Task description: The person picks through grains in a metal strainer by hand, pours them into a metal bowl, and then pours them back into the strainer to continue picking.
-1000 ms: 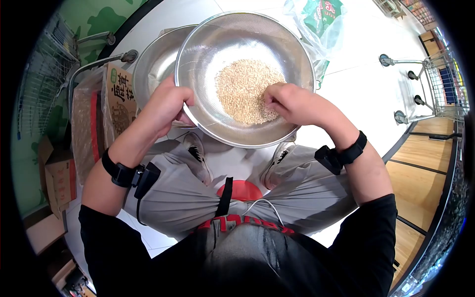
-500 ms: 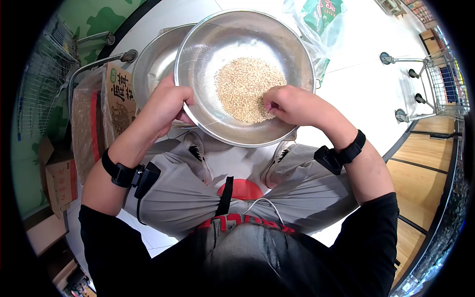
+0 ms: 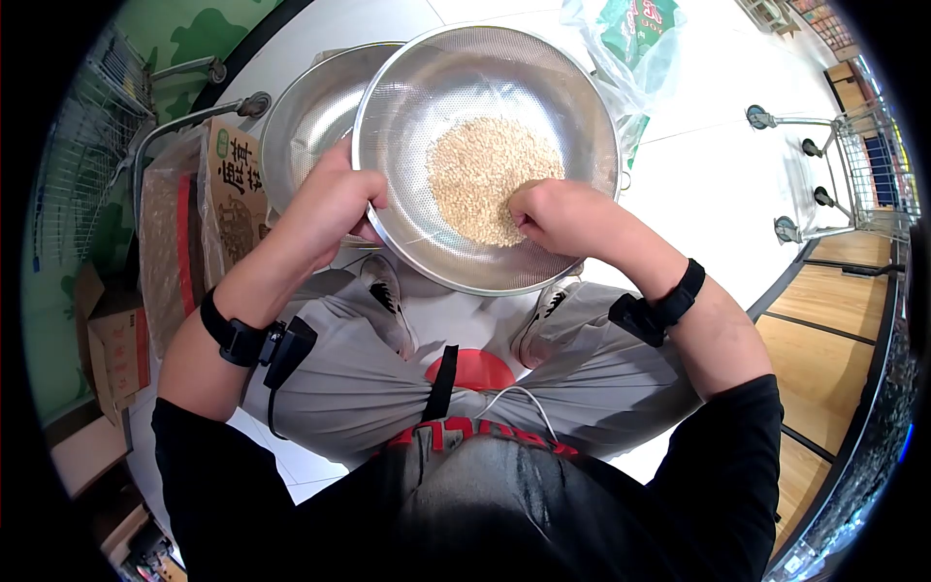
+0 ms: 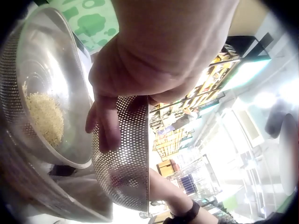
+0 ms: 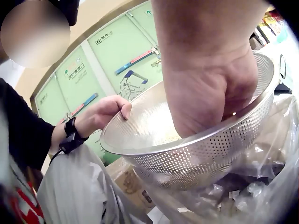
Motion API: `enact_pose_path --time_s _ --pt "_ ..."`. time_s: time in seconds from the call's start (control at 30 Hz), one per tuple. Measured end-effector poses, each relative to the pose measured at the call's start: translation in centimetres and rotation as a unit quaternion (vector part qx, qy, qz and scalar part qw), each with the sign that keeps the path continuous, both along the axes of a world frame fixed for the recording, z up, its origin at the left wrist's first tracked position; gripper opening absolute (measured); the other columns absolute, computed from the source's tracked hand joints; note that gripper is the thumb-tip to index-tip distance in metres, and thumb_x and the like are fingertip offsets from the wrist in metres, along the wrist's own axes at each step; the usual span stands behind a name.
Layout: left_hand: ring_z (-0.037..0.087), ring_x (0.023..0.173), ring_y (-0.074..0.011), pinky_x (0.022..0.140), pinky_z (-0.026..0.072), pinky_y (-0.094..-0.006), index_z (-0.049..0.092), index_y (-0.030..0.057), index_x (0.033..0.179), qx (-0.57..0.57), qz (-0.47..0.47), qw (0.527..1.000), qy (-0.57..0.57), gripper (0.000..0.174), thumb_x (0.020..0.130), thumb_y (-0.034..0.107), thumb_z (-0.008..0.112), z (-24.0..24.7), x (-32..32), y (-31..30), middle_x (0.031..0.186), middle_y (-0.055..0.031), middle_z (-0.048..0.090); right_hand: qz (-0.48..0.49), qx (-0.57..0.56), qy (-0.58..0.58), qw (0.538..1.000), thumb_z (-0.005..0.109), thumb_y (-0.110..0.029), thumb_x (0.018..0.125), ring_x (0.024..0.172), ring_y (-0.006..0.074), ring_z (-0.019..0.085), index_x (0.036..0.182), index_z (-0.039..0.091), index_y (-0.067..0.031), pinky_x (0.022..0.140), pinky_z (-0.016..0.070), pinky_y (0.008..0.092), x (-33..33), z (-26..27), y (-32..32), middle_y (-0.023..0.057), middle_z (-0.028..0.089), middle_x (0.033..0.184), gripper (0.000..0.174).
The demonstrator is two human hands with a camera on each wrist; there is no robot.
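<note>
A perforated stainless-steel colander [image 3: 562, 107] is tilted in front of the person, a heap of pale, barley-like grains [image 3: 480, 165] spread over its bottom. The left hand [image 3: 335, 199] grips its left rim, thumb on top and fingers underneath against the perforated wall, as the left wrist view shows. Inside the colander, the right hand [image 3: 562, 218] reaches over the right rim with its fingers curled down into the near right side of the heap. Its fingertips are hidden. A second colander [image 4: 70, 37], with pale grains at its bottom, stands behind and left, partly covered by the first.
A printed cardboard box [image 3: 236, 189] in clear plastic stands at left, near a cart's wheel [image 3: 255, 105]. A clear plastic bag with green packaging [image 3: 635, 44] lies beyond the colander. Another cart [image 3: 853, 175] is at right beside wooden shelving [image 3: 834, 339].
The right hand has moved slightly left and down, deeper over the grains. The colander has shifted a little to the right, the left hand keeping its grip on the rim.
</note>
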State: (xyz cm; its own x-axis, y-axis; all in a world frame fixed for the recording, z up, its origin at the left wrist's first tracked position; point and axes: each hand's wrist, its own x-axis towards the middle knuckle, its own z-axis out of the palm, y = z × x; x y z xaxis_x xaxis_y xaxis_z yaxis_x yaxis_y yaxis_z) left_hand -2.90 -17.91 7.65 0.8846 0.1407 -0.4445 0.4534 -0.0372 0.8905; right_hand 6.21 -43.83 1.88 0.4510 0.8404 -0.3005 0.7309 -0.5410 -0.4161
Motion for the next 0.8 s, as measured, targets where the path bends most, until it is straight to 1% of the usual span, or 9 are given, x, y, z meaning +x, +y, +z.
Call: enact_pose_path --time_s 0.27,0.33,0.37,0.53,0.6,0.63,0.7,0.73,0.8 --pt "0.064 0.06 -0.0173 0.042 0.0534 -0.0274 0.043 -0.005 0.131 -0.02 0.013 1.0 -0.009 0.061 0.07 -0.002 0.05 -0.2 -0.3 0.3 0.093 -0.015 0.062 -0.001 0.053 -0.001 0.999 0.063 -0.005 0.08 0.083 0.0335 0.064 0.087 0.062 -0.0016 0.073 0.0514 0.0414 1.0 0.6 -0.5 0.015 0.064 0.085 0.007" --pt "0.064 0.06 -0.0175 0.042 0.0537 -0.0274 0.043 -0.0048 0.131 -0.024 0.021 0.999 -0.012 0.061 0.07 -0.002 0.05 -0.1 -0.2 0.5 0.093 -0.0151 0.062 -0.04 0.13 -0.063 0.989 0.063 -0.003 0.081 0.083 0.0338 0.064 0.087 0.062 -0.0007 0.073 0.0513 0.0409 1.4 1.9 -0.8 0.0148 0.064 0.085 0.007" --pt "0.064 0.06 -0.0177 0.042 0.0542 -0.0274 0.043 -0.0045 0.13 -0.027 0.026 0.999 -0.012 0.061 0.07 -0.002 0.05 0.0 -0.1 0.6 0.093 -0.0149 0.062 -0.046 0.157 -0.079 0.983 0.059 -0.007 0.083 0.081 0.0351 0.064 0.086 0.063 -0.0011 0.074 0.0517 0.043 1.9 2.2 -1.0 0.017 0.064 0.084 0.008" --pt "0.066 0.06 -0.0197 0.044 0.0567 -0.0287 0.046 -0.0049 0.128 -0.031 0.049 0.998 -0.033 0.058 0.07 -0.003 0.049 -1.3 0.2 2.0 0.094 -0.0159 0.062 -0.11 0.208 -0.117 0.965 0.062 -0.004 0.081 0.08 0.0333 0.063 0.085 0.062 0.0006 0.072 0.0511 0.0406 2.7 3.6 -1.9 0.0158 0.062 0.081 0.006" --pt "0.068 0.069 -0.0243 0.053 0.0614 -0.0334 0.049 -0.0089 0.121 -0.038 0.049 0.998 -0.001 0.051 0.071 -0.003 0.049 -2.4 1.0 4.0 0.097 -0.0176 0.061 -0.137 0.274 -0.167 0.937 0.062 -0.003 0.081 0.083 0.0323 0.062 0.088 0.063 -0.0002 0.074 0.0504 0.0395 2.9 4.1 -1.8 0.0141 0.062 0.082 0.007" --pt "0.068 0.069 -0.0243 0.053 0.0614 -0.0334 0.049 -0.0089 0.121 -0.038 0.049 0.998 -0.001 0.051 0.071 -0.003 0.049 -2.7 1.5 4.4 0.097 -0.0176 0.061 -0.148 0.292 -0.162 0.931 0.062 -0.002 0.081 0.088 0.0316 0.061 0.093 0.064 -0.0012 0.077 0.0498 0.0389 3.0 4.4 -1.8 0.0127 0.061 0.085 0.012" --pt "0.07 0.08 -0.0302 0.065 0.0641 -0.04 0.05 -0.0129 0.113 -0.095 0.145 0.985 0.005 0.042 0.072 -0.003 0.049 -2.8 2.2 4.8 0.1 -0.0199 0.061 -0.137 0.324 -0.201 0.914 0.062 -0.003 0.081 0.089 0.0316 0.06 0.095 0.064 -0.0016 0.078 0.0497 0.039 3.2 4.7 -2.0 0.0128 0.062 0.088 0.014" --pt "0.07 0.08 -0.0302 0.065 0.0641 -0.04 0.05 -0.0129 0.113 -0.094 0.145 0.985 0.004 0.042 0.072 -0.003 0.049 -2.9 2.4 4.8 0.1 -0.0199 0.061 -0.126 0.354 -0.24 0.895 0.062 -0.003 0.081 0.09 0.0316 0.06 0.097 0.064 -0.0019 0.079 0.0495 0.0391 3.2 5.0 -2.1 0.0129 0.062 0.091 0.016" --pt "0.069 0.088 -0.0341 0.072 0.0636 -0.0457 0.049 -0.0163 0.109 -0.181 0.156 0.971 0.016 0.037 0.074 -0.004 0.049 -2.8 2.5 4.8 0.103 -0.0224 0.06 -0.147 0.355 -0.227 0.895 0.063 -0.005 0.081 0.093 0.0326 0.06 0.098 0.064 -0.0021 0.082 0.049 0.0385 2.8 5.5 -2.4 0.0135 0.062 0.096 0.018"
